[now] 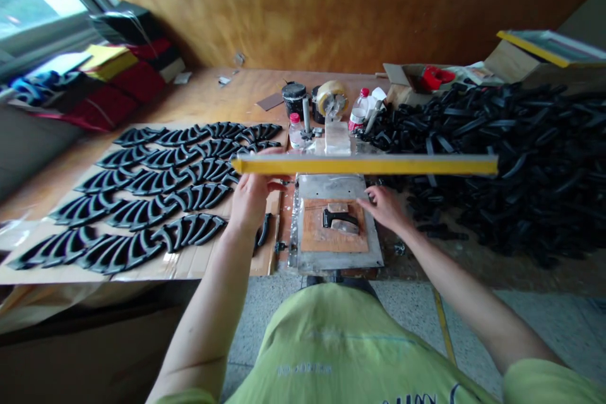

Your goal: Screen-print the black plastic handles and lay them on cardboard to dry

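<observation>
A long yellow bar (pixel 364 165) spans the view above the work area, and my left hand (pixel 250 200) reaches up to its left end, with the fingers partly behind it. My right hand (pixel 382 208) rests with curved fingers beside a metal plate (pixel 331 186), holding nothing I can see. On the plate lies an orange-brown pad (pixel 315 237) with a black curved handle-like part (pixel 337 218) on it. Rows of black curved plastic parts (pixel 156 202) cover a cardboard sheet (pixel 199 268) to my left.
A large heap of black parts (pixel 521 158) fills the table's right side. Behind the plate stand a tape roll (pixel 331 98), a plastic bottle (pixel 360 110) and a dark jar (pixel 294 98). Folded red and yellow materials lie by the window (pixel 38 0).
</observation>
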Action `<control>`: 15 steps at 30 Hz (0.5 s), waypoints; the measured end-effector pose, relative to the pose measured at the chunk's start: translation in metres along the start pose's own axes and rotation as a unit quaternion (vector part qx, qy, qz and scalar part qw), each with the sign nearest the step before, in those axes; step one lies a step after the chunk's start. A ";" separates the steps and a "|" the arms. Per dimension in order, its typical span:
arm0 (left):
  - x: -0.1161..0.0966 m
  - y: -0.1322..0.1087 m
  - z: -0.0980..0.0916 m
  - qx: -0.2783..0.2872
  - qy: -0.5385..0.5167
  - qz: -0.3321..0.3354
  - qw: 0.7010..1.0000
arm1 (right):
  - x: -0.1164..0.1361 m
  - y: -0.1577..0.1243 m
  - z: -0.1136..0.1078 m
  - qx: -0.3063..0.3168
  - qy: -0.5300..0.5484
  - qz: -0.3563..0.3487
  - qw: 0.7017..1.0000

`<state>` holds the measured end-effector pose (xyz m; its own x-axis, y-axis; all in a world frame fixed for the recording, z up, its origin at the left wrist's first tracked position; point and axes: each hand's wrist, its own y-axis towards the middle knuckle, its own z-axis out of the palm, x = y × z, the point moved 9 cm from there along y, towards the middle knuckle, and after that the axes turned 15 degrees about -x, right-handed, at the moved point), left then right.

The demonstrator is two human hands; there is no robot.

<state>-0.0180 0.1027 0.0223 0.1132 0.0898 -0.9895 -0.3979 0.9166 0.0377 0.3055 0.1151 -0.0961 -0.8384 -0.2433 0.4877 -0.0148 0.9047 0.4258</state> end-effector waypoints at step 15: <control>0.175 -0.166 -0.011 0.030 0.024 -0.367 0.930 | 0.158 -0.091 0.048 0.078 0.085 -0.174 0.978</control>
<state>0.0577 -0.0376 -0.1582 0.2922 -0.5840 -0.7574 -0.1788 0.7446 -0.6431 0.1488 0.0113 -0.0941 -0.6648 -0.5890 0.4595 -0.3780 0.7958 0.4731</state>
